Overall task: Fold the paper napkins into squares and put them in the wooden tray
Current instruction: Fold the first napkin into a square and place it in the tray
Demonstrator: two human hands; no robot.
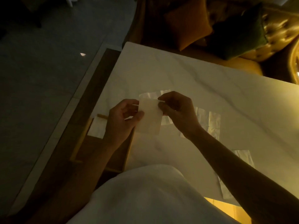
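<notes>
Here the table (186, 75) offers open cloth toward its far edge, and the wooden tray (81, 139) sits at its left edge holding one folded napkin (97, 128). In the dim light I count four loose napkins (208, 122) lying flat on the cloth. My left hand (123, 120) pinches the left edge of the held napkin (150, 117) and my right hand (176, 110) its upper right corner, just right of the tray.

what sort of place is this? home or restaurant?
Likely a dim restaurant or lounge, not certain: white-clothed table, tufted gold sofa with cushions, and a paper napkin being folded beside a wooden tray.
</notes>
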